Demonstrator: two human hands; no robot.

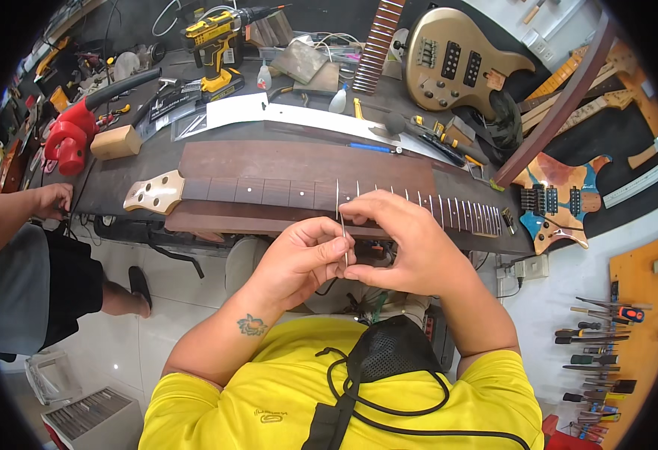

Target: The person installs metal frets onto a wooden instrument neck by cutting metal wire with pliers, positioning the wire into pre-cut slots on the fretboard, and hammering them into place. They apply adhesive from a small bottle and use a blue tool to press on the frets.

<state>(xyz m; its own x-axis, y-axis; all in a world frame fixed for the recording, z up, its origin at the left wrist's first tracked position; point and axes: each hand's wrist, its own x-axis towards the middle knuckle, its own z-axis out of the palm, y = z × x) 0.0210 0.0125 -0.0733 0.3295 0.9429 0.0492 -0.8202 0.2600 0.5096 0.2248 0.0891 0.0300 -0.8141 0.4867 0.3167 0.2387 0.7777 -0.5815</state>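
Observation:
A thin, slightly curved length of fret wire (344,238) stands up between my hands, over the near edge of the bass guitar neck (280,192). My left hand (306,255) is closed, pinching the wire between thumb and fingers. On the wire's other side, my right hand (404,240) curls round it, fingertips near its middle and thumb at its lower end. The neck lies across the bench, its pale headstock (155,193) at the left. Metal frets (452,212) cross the right part of the dark fingerboard; thin slots and white dots show on its left part.
Under the neck lies a brown board (224,159). A yellow drill (212,56), red blower (70,139) and wooden block (116,142) stand behind left. A gold guitar body (456,64) leans at the back right. Another person's hand (55,199) is at the bench's left end.

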